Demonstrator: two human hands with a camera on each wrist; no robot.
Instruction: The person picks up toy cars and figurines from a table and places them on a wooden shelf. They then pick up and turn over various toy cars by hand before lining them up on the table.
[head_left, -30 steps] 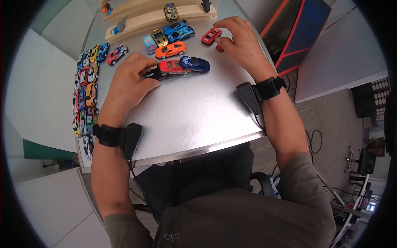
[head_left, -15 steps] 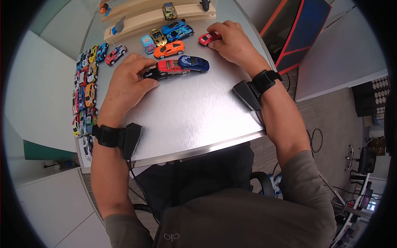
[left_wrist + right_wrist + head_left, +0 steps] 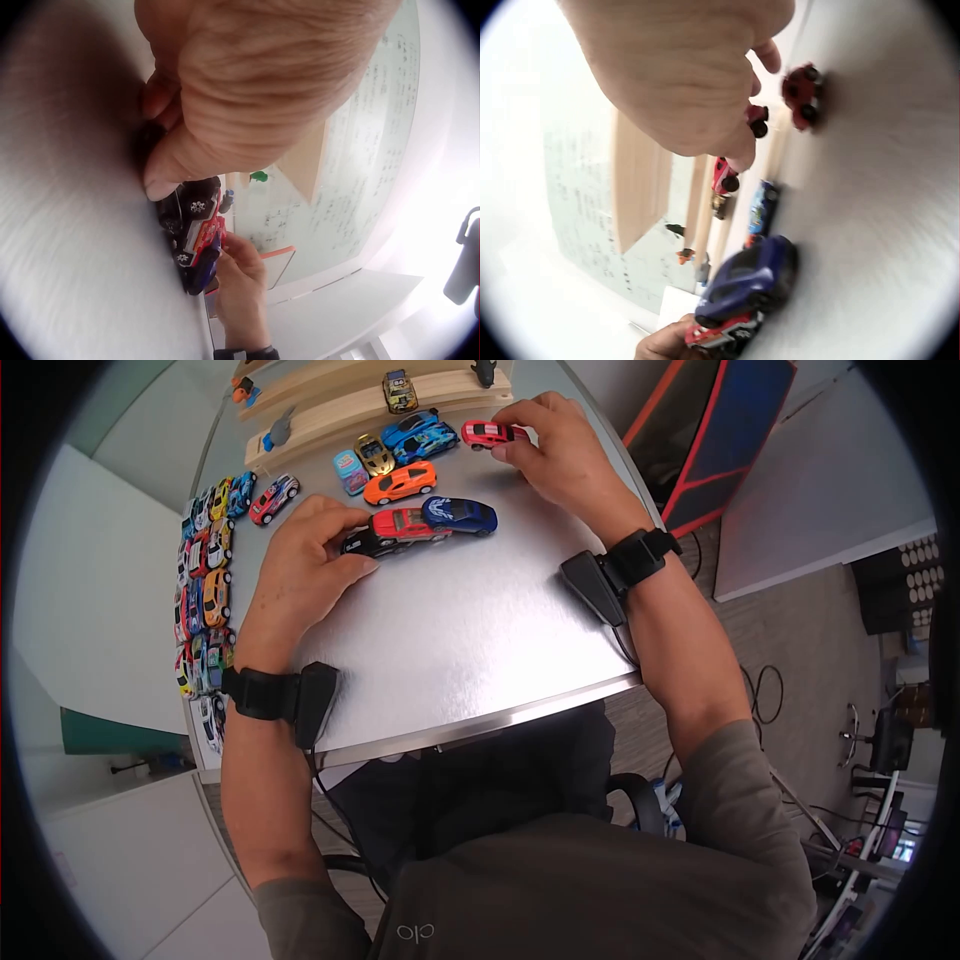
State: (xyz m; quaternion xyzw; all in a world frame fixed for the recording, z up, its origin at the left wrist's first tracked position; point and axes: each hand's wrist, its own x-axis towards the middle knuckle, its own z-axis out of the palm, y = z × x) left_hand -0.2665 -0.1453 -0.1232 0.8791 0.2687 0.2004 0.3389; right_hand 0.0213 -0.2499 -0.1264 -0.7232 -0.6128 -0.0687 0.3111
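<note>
In the head view, the right hand (image 3: 560, 455) pinches a white-striped red car (image 3: 484, 434) near two blue cars (image 3: 415, 438) at the desk's (image 3: 480, 620) far side. In the left wrist view, the left hand (image 3: 255, 82) grips the end of a black car (image 3: 171, 212), bunched with a red car (image 3: 202, 238) and dark blue car (image 3: 202, 271). In the right wrist view, narrowed fingers hold the striped car beside a small red vehicle (image 3: 802, 96).

shirt (image 3: 560, 885) mark (image 3: 415, 933) resembles "clo"; whiteboard (image 3: 360, 172) handwriting illegible
</note>
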